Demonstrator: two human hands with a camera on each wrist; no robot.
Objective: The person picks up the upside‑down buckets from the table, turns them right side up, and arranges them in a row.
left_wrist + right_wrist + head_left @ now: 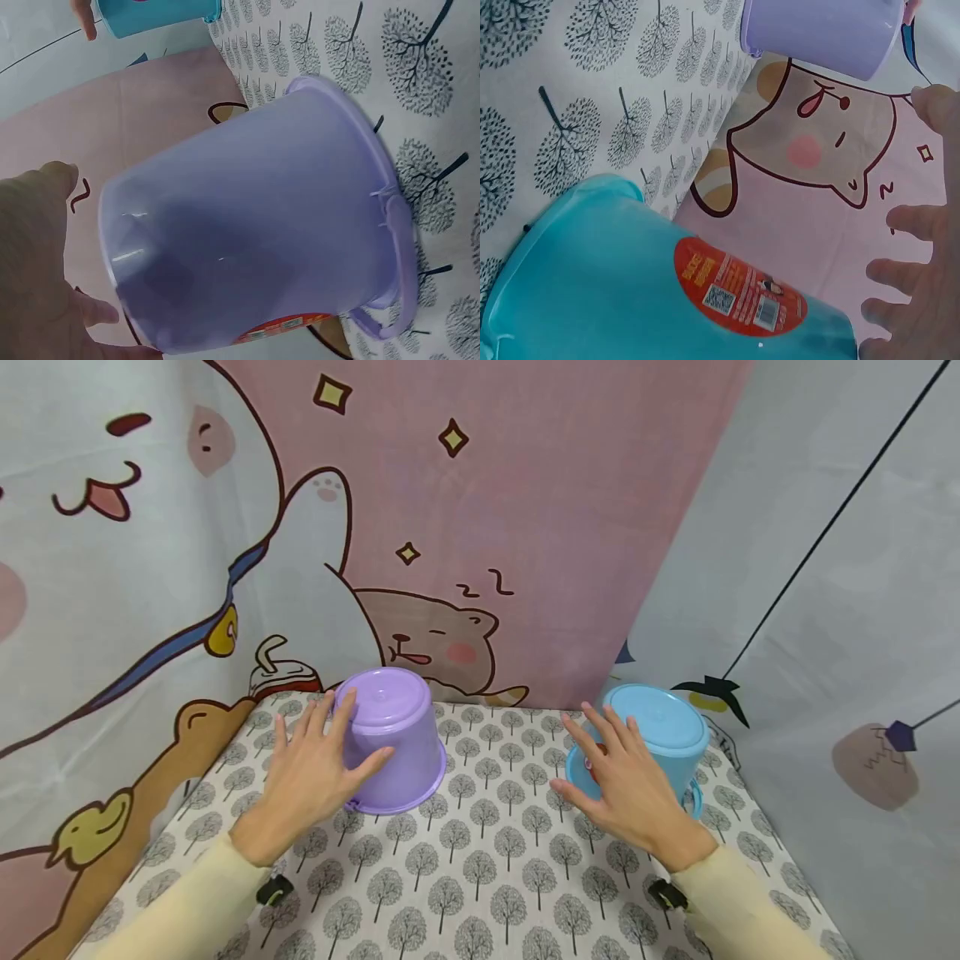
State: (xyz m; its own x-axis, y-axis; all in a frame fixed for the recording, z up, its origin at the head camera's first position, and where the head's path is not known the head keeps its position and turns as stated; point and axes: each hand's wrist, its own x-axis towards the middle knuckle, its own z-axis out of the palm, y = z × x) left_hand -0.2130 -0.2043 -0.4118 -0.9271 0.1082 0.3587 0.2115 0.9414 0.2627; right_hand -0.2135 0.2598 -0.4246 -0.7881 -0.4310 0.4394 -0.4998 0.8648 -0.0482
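Observation:
Upside down on the tree-print cloth stands a purple bucket (397, 760), rim down, its handle (405, 262) lying at the rim. My left hand (311, 768) is at its left side with fingers spread; whether the fingertips touch it I cannot tell. To the right a light blue bucket (663, 727) also stands upside down, with a red oval label (739, 285) on its side. My right hand (630, 785) is in front of that bucket, fingers spread and holding nothing. The right wrist view shows these fingers beside the bucket's base end.
The tree-print cloth (480, 868) covers the table. Behind it hangs a pink cartoon backdrop (570, 527), and a pale grey cloth (825, 610) hangs on the right. Between the two buckets lies a stretch of the tree-print cloth.

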